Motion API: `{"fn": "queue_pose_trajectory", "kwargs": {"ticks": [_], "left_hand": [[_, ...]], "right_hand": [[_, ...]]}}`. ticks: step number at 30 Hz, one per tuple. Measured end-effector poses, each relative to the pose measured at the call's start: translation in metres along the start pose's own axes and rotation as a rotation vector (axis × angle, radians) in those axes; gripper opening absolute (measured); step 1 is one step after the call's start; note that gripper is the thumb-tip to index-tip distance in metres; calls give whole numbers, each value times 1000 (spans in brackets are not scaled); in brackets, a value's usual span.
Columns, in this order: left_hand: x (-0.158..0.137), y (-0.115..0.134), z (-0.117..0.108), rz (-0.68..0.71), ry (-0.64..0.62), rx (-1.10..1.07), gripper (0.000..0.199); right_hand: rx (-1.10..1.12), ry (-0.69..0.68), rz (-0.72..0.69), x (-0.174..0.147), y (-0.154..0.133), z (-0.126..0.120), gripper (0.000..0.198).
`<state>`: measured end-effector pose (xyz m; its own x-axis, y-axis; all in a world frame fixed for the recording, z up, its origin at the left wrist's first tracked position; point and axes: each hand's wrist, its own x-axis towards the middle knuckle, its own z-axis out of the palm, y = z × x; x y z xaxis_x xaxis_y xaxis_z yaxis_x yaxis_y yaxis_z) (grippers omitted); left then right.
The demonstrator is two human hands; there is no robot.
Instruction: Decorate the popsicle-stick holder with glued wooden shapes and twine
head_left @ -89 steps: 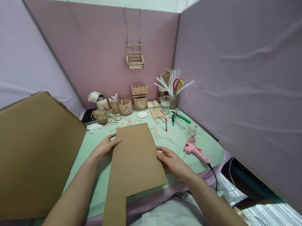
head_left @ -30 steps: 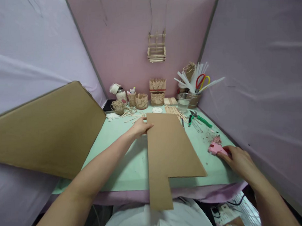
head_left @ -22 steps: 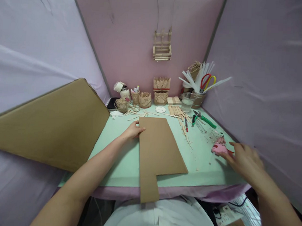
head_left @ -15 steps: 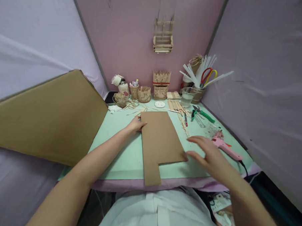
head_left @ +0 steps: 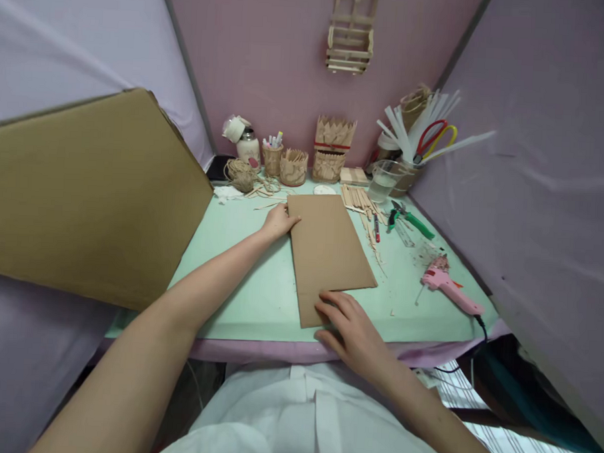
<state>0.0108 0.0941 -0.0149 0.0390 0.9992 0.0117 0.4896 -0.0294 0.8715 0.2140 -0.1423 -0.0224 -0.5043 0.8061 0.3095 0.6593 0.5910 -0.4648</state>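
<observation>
A flat brown cardboard piece (head_left: 331, 244), with a notch cut from its lower right corner, lies on the pale green table top. My left hand (head_left: 279, 221) is closed on its upper left edge, thumb on the top face and the other fingers partly hidden by the board. At the narrow strip by the near edge, my right hand (head_left: 345, 325) has its fingers apart, the fingertips over the strip's right side and the thumb lower down near its corner. Whether those fingertips press on the board I cannot tell.
To the right are a pink glue gun (head_left: 449, 290), green-handled pliers (head_left: 415, 221) and a red pen (head_left: 376, 228). Wooden sticks (head_left: 358, 199), a water cup (head_left: 382, 183), twine (head_left: 243, 175) and stick-covered holders (head_left: 293, 167) stand behind. A large cardboard sheet (head_left: 88, 197) leans at left.
My right hand has moved left from beside the board to its narrow near strip. The cardboard has slid slightly away from the table's near edge, with my left hand still holding it.
</observation>
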Motion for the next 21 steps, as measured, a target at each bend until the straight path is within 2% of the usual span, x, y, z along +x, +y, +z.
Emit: {"fn": "queue_pose_trajectory", "kwargs": {"ticks": [4, 10, 14, 17, 21], "left_hand": [[-9, 1, -7, 72, 17, 274, 44], [-26, 0, -12, 113, 8, 321, 47], [-36, -3, -17, 184, 9, 390, 40], [-42, -5, -19, 222, -47, 420, 35], [-46, -7, -22, 297, -81, 483, 27]], "right_hand": [[4, 43, -9, -3, 2, 8, 29], [51, 147, -48, -5, 5, 16, 23], [78, 210, -39, -8, 7, 22, 18], [74, 259, -51, -6, 7, 25, 15], [65, 266, -48, -1, 3, 21, 14]]}}
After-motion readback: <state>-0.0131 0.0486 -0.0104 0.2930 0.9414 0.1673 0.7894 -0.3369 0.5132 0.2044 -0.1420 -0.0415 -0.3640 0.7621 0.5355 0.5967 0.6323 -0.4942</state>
